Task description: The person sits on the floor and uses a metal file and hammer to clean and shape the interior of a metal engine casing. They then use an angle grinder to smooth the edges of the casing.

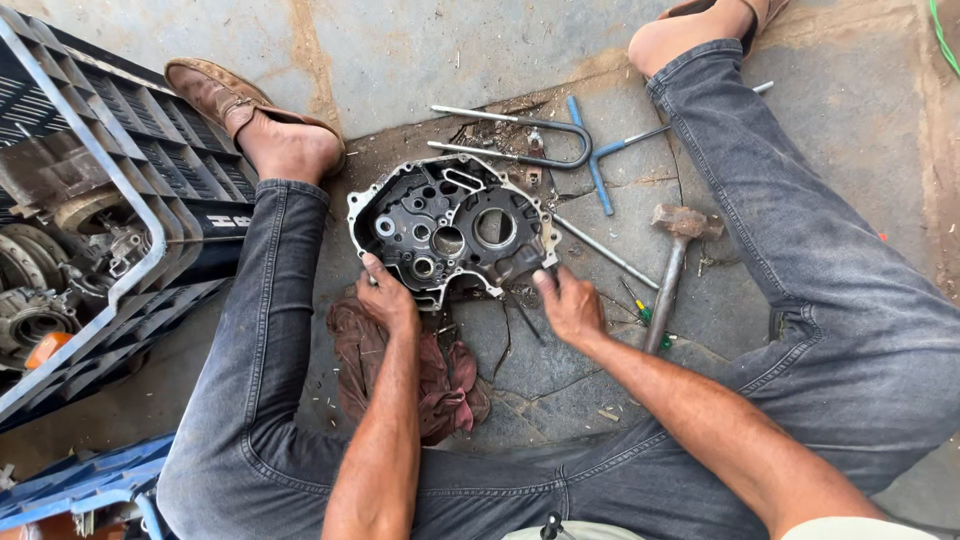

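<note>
Engine crankcase half (pixel 452 232) flat on the stone floor (pixel 560 380) between the spread legs, open side up, bores and bearing seats showing. Cast metal, so judged heavy and rigid, oily black inside, likely slick; thin gasket rim and mounting ears probably the parts to spare from knocks. Best hold judged to be two-handed on the outer rim at opposite sides, not by the inner webs. Left hand (pixel 388 298) on the case's near-left edge, fingers curled over the rim, gripping the case. Right hand (pixel 568 306) at the case's near-right corner, fingertips pressed against the edge there; grip closed on the casting or merely touching it, cannot tell. Dirty reddish rag (pixel 440 385) just near of the case, partly under the left forearm. Hammer (pixel 672 268) right of the case, head away, handle running toward the right hand. Small green-handled screwdriver (pixel 640 308) between hammer and right hand. Long thin rod (pixel 605 252) slanting off the case's right side. Bent U-shaped bar (pixel 525 140) and blue T-handle wrench (pixel 600 158) beyond the case. Black plastic crate (pixel 120 200) with further engine parts well left of the case, past the left leg.
</note>
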